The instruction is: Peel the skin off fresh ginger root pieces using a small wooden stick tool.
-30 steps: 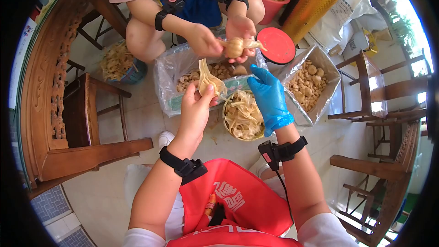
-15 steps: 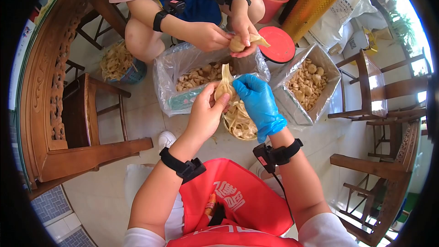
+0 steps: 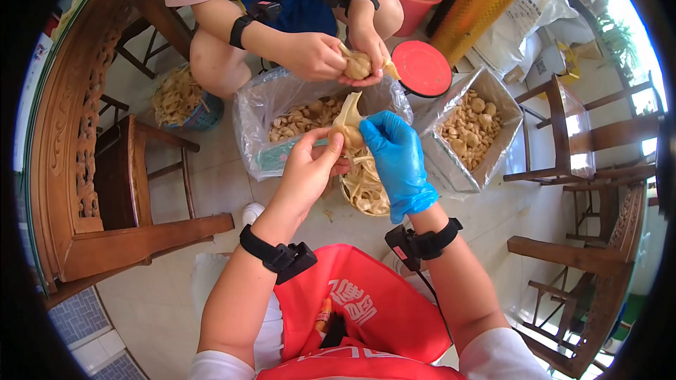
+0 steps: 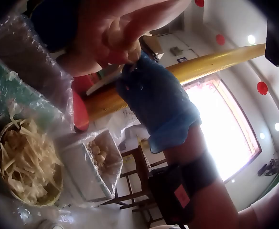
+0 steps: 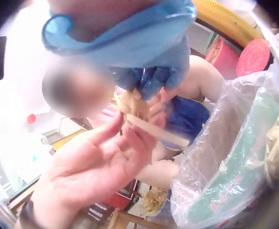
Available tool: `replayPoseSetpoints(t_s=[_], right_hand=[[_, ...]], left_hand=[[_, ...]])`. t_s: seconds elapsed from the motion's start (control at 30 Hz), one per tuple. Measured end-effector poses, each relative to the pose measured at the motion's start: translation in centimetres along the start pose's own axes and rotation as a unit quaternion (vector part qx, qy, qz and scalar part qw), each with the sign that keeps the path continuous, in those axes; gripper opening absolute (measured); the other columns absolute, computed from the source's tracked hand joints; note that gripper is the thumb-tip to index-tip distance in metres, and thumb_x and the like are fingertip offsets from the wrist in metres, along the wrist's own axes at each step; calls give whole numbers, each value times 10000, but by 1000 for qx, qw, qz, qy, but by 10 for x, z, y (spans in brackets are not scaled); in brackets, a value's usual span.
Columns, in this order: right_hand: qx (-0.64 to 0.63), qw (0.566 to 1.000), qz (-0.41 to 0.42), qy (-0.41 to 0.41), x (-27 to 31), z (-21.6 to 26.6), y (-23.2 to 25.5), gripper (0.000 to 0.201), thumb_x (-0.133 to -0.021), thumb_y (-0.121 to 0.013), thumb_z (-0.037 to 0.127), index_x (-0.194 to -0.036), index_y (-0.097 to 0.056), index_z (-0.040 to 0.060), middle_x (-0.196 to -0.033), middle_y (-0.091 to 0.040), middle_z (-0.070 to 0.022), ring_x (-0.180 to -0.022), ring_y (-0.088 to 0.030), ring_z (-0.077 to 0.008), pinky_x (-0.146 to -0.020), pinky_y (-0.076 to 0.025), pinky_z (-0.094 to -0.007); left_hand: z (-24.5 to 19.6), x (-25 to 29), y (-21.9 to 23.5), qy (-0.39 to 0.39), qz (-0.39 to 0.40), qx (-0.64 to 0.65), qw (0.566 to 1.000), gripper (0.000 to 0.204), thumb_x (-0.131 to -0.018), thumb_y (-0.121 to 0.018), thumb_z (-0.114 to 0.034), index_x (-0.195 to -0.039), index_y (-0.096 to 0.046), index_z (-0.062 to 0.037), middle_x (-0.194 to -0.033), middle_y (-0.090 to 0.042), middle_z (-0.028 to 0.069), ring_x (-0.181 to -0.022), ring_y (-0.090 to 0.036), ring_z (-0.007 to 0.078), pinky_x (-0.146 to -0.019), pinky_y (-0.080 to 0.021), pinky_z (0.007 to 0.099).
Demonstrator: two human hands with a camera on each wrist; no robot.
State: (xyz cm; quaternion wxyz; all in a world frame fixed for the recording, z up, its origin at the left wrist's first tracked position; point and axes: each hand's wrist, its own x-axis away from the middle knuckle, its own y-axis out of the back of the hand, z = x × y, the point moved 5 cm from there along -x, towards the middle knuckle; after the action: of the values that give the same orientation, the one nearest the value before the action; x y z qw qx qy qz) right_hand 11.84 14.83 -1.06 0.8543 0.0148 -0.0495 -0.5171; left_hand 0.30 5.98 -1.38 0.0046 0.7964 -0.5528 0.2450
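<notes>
Garlic (image 3: 349,131) sits pinched in a bare left hand (image 3: 307,169) above husks (image 3: 369,188), a blue-gloved right hand (image 3: 396,162) gripping its side, head view shows. Left wrist view: gloved fingertips bunch against it. Right wrist view: fingers of both hands close around it, the bare palm partly open.

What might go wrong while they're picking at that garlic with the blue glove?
A clove might pop off the garlic bulb and get lost in the papery skins below, because the bare left hand and gloved right hand work right above them. Bits of skin might also drift into the nearby cloves. And the dangling cable at the right wrist could perhaps snag.
</notes>
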Motion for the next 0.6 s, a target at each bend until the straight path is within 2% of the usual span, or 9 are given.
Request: replayPoseSetpoints(t_s=[0.03,0.1,0.23,0.3,0.33,0.4,0.43,0.53,0.6], right_hand=[[0,1000,1,0,2,3,-2,146,-885,-577,143,-849,-579,2,-720,-532,-17,-648,-481,-114,-602,-407,-278],[146,976,-43,156,9,22,-3,138,-884,-577,134,-852,-572,0,-746,-518,-23,-675,-470,-96,-621,-417,-279],[127,975,7,183,9,22,-10,129,-890,-561,126,-865,-573,0,-776,-521,-23,-701,-470,-84,-632,-422,-272],[-48,998,19,23,6,3,-8,128,-893,-552,129,-892,-584,5,-789,-540,-22,-727,-491,-96,-650,-430,-270],[-47,998,19,23,7,5,-7,128,-893,-552,129,-892,-584,5,-789,-540,-22,-727,-491,-96,-650,-430,-270],[-177,978,6,-106,9,-3,-6,149,-894,-558,157,-894,-581,9,-793,-544,-10,-735,-489,-110,-667,-431,-262],[-177,978,7,-106,8,-3,-5,149,-894,-558,157,-894,-581,9,-793,-544,-10,-735,-489,-110,-667,-431,-262],[-105,990,-1,-90,6,-2,-5,169,-861,-612,165,-950,-603,22,-858,-568,-19,-778,-494,-121,-717,-439,-268],[-51,995,-30,77,8,18,-8,284,-804,-682,157,-1054,-614,39,-949,-589,-52,-846,-522,-135,-770,-448,-284]], left_hand=[[-1,1,-1,0,-1,0,1000,312,-922,-566,-299,-1100,-525,-46,-997,-597,41,-856,-567,110,-807,-466,272],[-4,3,-6,12,7,17,1000,326,-924,-559,-323,-1091,-534,-44,-962,-598,33,-843,-567,104,-790,-467,265],[0,-4,-2,-53,-5,-45,998,349,-925,-556,-329,-1111,-535,-35,-931,-599,27,-826,-567,96,-769,-466,251],[-4,-5,-4,-104,5,-17,994,374,-911,-590,-234,-1162,-504,30,-909,-611,59,-817,-585,100,-733,-483,238],[-4,-5,-6,-103,5,-17,994,374,-911,-590,-234,-1162,-504,30,-909,-611,59,-817,-585,100,-733,-483,238],[-11,-2,-12,-159,19,-7,987,384,-905,-599,-194,-1184,-490,45,-893,-607,49,-848,-577,90,-738,-468,231],[-9,-3,-13,-159,18,-7,987,384,-905,-599,-194,-1184,-490,45,-893,-607,49,-848,-577,90,-738,-468,231],[-4,-4,-9,-158,-16,-23,987,399,-889,-623,-187,-1173,-493,63,-886,-615,58,-830,-585,92,-717,-473,232],[-2,-4,2,-142,-90,-137,976,378,-854,-652,-159,-1147,-522,43,-860,-622,64,-766,-597,98,-685,-481,232]])
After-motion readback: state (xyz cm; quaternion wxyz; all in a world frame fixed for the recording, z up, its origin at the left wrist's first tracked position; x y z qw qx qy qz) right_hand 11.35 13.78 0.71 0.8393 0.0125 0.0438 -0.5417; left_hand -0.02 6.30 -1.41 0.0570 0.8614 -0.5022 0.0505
